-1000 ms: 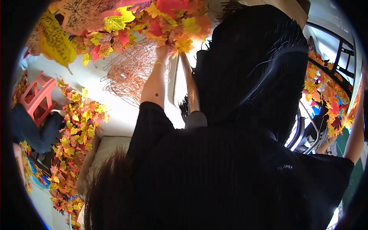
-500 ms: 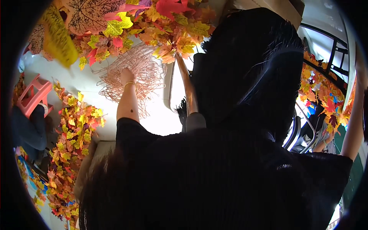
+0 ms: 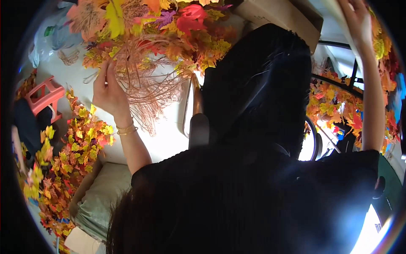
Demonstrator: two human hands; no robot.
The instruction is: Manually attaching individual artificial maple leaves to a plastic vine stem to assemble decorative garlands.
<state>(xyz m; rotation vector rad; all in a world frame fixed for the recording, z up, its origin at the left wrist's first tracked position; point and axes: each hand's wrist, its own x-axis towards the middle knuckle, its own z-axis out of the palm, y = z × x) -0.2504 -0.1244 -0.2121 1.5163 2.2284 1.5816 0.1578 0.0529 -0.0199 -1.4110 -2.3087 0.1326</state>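
Note:
My left hand (image 3: pixel 111 91) is closed, thumb and fingertips pinched together at the edge of a tangle of thin copper-coloured strands (image 3: pixel 148 101). A few strands loop out beside the fingertips, and others rise in a loose bunch towards the leaves. Artificial autumn maple leaves (image 3: pixel 192 21) in red, orange, yellow and purple are heaped just beyond the tangle. At the upper right, my right hand (image 3: pixel 358 21) lies against a pale edge with its fingers stretched out, partly cut off by the picture's rim. Dark hair and a black top cover the middle.
A red plastic stool (image 3: pixel 45 95) stands at the left near a person's dark-clothed legs (image 3: pixel 29 118). Leaf garlands (image 3: pixel 67 169) hang below it, beside a greenish sack (image 3: pixel 105 194). Behind sits a cardboard box (image 3: pixel 279 17). More leaves (image 3: pixel 334 101) and a dark metal frame (image 3: pixel 338 86) occupy the right.
My left hand has come out of the tangle towards the left, drawing strands outward and upward. My right hand has come into view at the upper right. The view has shifted slightly.

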